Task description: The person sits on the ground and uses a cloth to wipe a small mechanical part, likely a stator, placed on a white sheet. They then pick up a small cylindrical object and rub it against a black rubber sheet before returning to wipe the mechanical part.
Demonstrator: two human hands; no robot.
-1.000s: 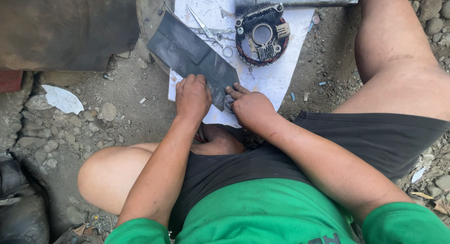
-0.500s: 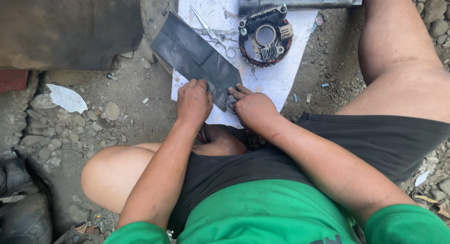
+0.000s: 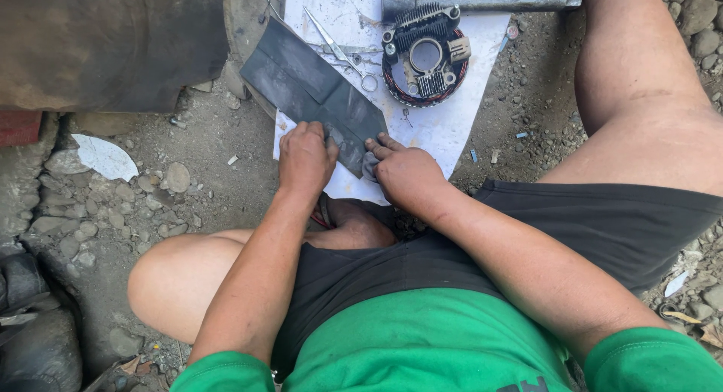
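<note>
Head view, left hand: the left hand is pressing down on the near end of a dark strip, fingers curled over its edge; it is pinning the strip rather than lifting it.
Head view, right hand: the right hand is resting just beside the left, fingertips touching the strip's near right edge; a pale scrap seems to be tucked under them, but the view is too poor to say whether they are gripping it.
Strip: it is lying slantwise on a white sheet, its far end reaching past the sheet's left edge.
Sheet: it is lying on the dirt ground, between the person's knees.
Scissors: they are lying on the sheet, just beyond the strip.
Round part: a ring-shaped metal piece with finned blocks is sitting on the sheet, right of the scissors.
Hammer: it is lying across the sheet's far edge.
Stones: they are lying scattered to the left.
</note>
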